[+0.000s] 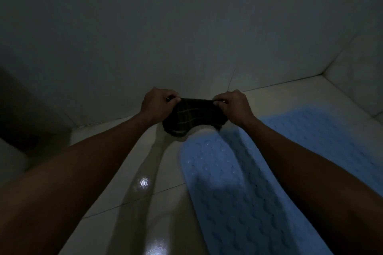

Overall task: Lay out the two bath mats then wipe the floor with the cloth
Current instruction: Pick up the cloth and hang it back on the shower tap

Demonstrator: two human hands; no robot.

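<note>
A dark cloth (191,118) with faint pale stripes hangs stretched between my hands, above the tiled floor. My left hand (158,103) pinches its upper left corner, and my right hand (233,104) pinches the upper right corner. Two light blue bath mats lie flat side by side on the floor at the right. The nearer mat (223,182) runs from below the cloth toward the bottom edge. The farther mat (323,128) lies beyond my right forearm, which hides part of both.
The room is dim. A pale wall (186,27) fills the upper view and meets the glossy white floor tiles (132,203) just behind my hands. A room corner (323,73) sits at the right. A dark shape (18,109) stands at the left.
</note>
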